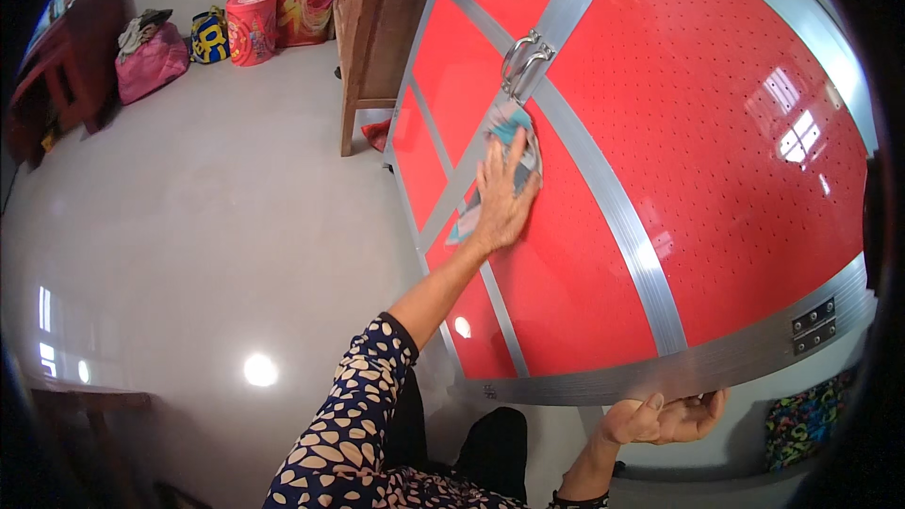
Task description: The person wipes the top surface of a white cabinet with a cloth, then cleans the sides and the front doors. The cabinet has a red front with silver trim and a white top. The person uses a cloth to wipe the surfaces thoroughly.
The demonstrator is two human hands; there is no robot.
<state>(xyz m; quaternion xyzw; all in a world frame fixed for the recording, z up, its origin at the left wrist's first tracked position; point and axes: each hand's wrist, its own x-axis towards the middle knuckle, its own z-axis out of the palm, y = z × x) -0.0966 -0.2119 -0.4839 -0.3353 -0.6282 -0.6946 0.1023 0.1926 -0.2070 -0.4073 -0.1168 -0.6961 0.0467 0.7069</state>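
My left hand (503,205) presses a patterned grey, pink and teal cloth (508,121) flat against the red cabinet door. The cloth lies under the palm and fingers, across the metal centre strip, just below two chrome handles (527,60). The red cabinet (608,155) has glossy panels in silver aluminium strips, and dark specks dot the larger panel. At the cabinet's near side edge is my right hand (664,418), palm up with loosely curled fingers and nothing visible in it. Whether it touches the frame is unclear. A dark metal hinge (813,325) sits on that edge.
A wooden cabinet (378,35) stands beyond the red one. Along the wall are a pink bag (152,63), a blue-yellow bag (209,35), a red tub (252,28) and a red bag (304,10). Glossy tiles (212,226) cover the floor; colourful fabric (806,420) is at right.
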